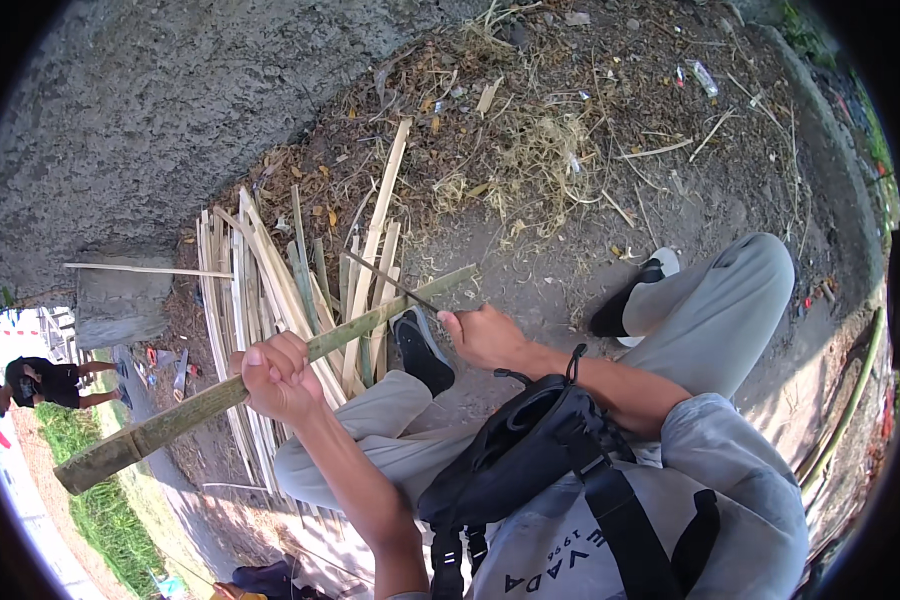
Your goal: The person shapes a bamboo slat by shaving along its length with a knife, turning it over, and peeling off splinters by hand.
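My left hand (284,381) is closed around a long greenish bamboo strip (355,331), which slants from the lower left up towards the middle. Closed on a knife, my right hand (485,336) lies just right of the strip. The knife's narrow dark blade (378,272) points up and left and crosses the bamboo beyond my left hand; the handle is hidden in my fist. I cannot tell whether the blade cuts into the bamboo. Beneath and beyond the strip lies a pile of pale split bamboo strips (255,265).
A rough grey concrete wall (160,130) rises at the upper left, with a grey block (123,300) below it. Bamboo shavings (540,165) litter the ground ahead. A black bag (505,440) hangs at my front. Another person (55,380) stands far left.
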{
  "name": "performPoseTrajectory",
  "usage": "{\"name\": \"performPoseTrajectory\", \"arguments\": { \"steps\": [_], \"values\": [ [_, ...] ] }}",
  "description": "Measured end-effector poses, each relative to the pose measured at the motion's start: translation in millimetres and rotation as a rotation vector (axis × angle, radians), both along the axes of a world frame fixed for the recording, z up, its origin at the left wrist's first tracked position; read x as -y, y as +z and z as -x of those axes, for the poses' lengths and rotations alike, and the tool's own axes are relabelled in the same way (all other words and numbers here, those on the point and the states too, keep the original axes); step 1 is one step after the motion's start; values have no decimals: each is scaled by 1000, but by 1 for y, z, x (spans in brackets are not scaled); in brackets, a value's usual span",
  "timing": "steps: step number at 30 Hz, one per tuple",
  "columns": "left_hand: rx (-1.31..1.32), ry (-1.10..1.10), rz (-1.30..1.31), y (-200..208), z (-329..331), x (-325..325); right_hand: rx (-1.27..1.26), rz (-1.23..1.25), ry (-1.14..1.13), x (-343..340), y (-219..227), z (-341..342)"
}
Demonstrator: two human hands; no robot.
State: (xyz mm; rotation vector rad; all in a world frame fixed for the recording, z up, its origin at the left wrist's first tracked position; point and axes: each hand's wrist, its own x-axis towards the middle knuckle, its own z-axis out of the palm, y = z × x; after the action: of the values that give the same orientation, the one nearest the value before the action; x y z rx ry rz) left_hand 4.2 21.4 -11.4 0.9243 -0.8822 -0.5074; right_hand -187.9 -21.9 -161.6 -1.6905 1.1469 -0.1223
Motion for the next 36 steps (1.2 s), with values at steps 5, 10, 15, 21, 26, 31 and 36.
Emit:
{"name": "performPoseTrajectory", "arguments": {
  "steps": [5,10,15,21,26,31,36],
  "values": [
    [41,-42,23,4,20,-1,111,308,-25,-8,2,-2],
    [119,-160,100,0,22,6,-18,135,-37,15,-41,15],
    [66,-150,71,4,13,5,103,142,-33,-3,18,-4],
    [63,-119,117,4,14,7,-100,176,-85,3,-85,15],
    [38,-141,70,4,5,5,-30,181,-38,-2,-55,10],
    [19,-129,65,4,-9,-1,88,176,11,-9,-6,-3],
    [-43,-88,94,3,-5,2,-207,96,-56,2,-124,30]
  ]
}}
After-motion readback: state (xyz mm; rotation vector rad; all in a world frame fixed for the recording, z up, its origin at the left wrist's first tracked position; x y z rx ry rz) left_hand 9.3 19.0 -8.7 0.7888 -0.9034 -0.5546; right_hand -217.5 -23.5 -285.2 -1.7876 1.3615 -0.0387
